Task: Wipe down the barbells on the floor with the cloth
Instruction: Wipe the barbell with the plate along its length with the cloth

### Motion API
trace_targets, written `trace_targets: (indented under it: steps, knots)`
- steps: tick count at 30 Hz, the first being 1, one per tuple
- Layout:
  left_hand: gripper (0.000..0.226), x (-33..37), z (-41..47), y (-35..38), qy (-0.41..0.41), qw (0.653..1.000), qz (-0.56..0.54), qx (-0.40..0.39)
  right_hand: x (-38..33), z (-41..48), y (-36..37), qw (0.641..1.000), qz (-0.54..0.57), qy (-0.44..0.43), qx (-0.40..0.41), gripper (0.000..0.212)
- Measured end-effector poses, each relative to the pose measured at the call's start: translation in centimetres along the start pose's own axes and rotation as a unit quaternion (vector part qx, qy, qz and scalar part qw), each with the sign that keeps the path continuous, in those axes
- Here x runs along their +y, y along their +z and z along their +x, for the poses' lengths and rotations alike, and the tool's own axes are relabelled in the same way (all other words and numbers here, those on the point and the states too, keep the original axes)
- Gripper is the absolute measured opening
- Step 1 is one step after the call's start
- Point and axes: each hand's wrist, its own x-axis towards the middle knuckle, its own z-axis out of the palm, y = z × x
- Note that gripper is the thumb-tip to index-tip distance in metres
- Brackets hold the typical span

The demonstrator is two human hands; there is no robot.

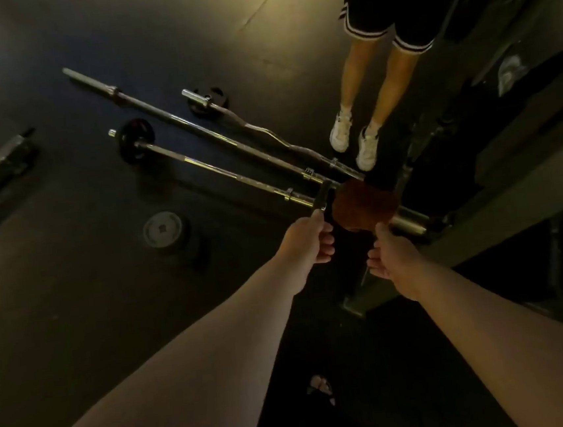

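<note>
Cloth [365, 205], brown, is lying over the near end of the closest barbell [221, 172] at centre frame, two more bars [174, 117] lying beside it toward upper left. Left hand [307, 242] is gripping a dark object [322, 200] at the cloth's edge; right hand [394, 254] is hovering at its lower edge, fingers loosely curled, grip unclear. Wiping is seemingly getting under way at this end; next is likely needing a firm wrap of cloth and a slide along the shaft toward the plate [135, 141].
</note>
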Motion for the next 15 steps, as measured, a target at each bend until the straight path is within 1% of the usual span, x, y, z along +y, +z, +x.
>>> trace_targets:
  steps: [3, 5, 7, 10, 15]
  knots:
    - [0.031, 0.1, 2.5, 1.7, 0.020, 1.000, 0.008, -0.009, 0.1, 2.6, 0.0, 0.998, 0.050, 0.014, 0.033, 0.073]
    - [0.033, -0.1, 4.2, 2.8, 0.036, 0.999, 0.012, -0.019, 0.2, 4.4, 0.3, 0.996, 0.081, 0.006, 0.048, 0.079]
    - [0.035, -0.2, 5.8, 3.7, 0.047, 0.998, 0.021, -0.025, 0.2, 5.7, 0.7, 0.992, 0.105, -0.007, 0.063, 0.074]
    - [0.040, -0.2, 7.9, 4.7, 0.053, 0.998, 0.012, -0.026, 0.4, 7.1, 1.2, 0.988, 0.123, -0.023, 0.089, 0.060]
    - [0.050, -0.5, 10.5, 4.9, 0.050, 0.999, -0.007, -0.019, 0.6, 8.0, 2.0, 0.985, 0.089, -0.047, 0.143, 0.044]
